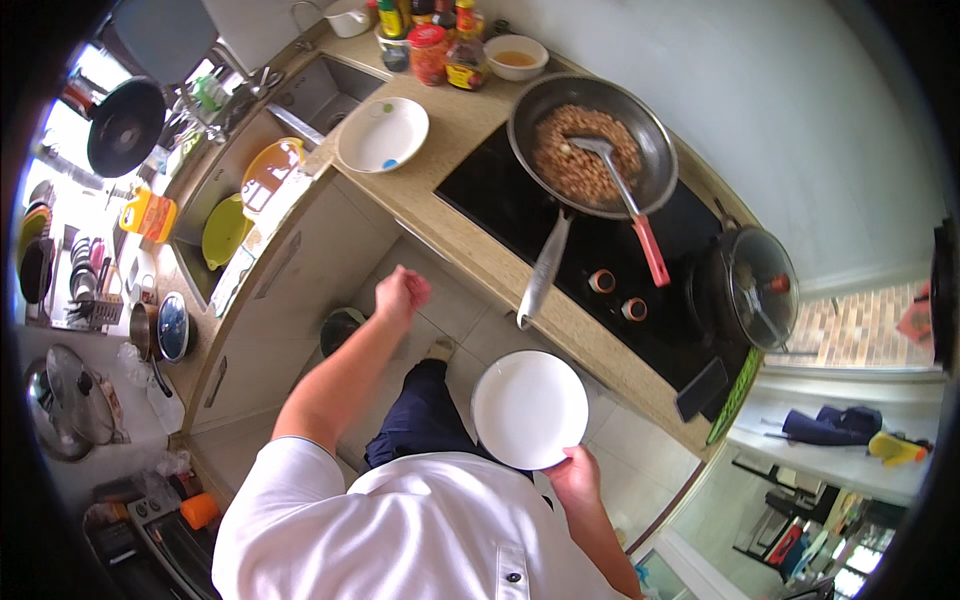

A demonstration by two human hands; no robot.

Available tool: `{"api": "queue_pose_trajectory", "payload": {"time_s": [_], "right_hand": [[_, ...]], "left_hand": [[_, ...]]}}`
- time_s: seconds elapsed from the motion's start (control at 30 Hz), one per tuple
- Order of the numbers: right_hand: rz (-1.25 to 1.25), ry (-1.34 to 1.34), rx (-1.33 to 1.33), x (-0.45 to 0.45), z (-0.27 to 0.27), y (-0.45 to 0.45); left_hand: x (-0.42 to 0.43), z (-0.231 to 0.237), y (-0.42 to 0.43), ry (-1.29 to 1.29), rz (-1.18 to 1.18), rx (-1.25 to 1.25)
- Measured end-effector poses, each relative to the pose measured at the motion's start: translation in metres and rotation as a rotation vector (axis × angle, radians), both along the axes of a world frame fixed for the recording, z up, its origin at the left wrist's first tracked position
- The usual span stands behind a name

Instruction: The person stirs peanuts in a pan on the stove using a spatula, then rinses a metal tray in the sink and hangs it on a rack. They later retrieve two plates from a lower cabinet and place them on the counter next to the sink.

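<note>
A white round plate (531,410) is gripped at its rim by my right hand (575,472), in front of my body. My left hand (403,295) is raised over the floor with nothing plainly in it; its fingers are curled and somewhat blurred. On the black cooktop (480,180) stands a wok (652,120) holding browned chopped food (581,135). A metal spatula with a red handle (651,251) leans in the wok. A white bowl with green and blue spots (384,135) rests on the counter, left of the cooktop.
A lidded pot (761,285) and a smartphone (702,388) are on the right. Sauce bottles (466,52), a red-lidded jar (428,56) and a small bowl of liquid (516,58) stand behind. A sink with a yellow-green basin (225,231) lies left. The wok's handle (546,270) juts past the counter edge.
</note>
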State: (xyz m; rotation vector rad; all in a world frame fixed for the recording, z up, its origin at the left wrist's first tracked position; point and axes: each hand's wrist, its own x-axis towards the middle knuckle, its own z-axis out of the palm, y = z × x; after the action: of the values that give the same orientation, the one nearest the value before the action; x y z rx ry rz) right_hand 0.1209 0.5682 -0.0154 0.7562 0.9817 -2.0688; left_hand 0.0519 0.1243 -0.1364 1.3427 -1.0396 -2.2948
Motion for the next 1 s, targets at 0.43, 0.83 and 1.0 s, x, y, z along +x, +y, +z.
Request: {"api": "queue_pose_trajectory", "payload": {"time_s": [0.43,0.83,1.0], "right_hand": [[0.094,0.178,-0.117,-0.107,-0.003,-0.3],[-0.039,0.309,-0.005,-0.236,-0.043,-0.444],[-0.041,0.343,0.067,-0.259,-0.045,-0.464]], "left_hand": [[-0.114,0.041,-0.252,0.029,-0.21,-0.144],[-0.16,0.045,-0.354,0.045,-0.329,-0.26],[-0.14,0.051,-0.368,-0.052,-0.358,-0.304]]}}
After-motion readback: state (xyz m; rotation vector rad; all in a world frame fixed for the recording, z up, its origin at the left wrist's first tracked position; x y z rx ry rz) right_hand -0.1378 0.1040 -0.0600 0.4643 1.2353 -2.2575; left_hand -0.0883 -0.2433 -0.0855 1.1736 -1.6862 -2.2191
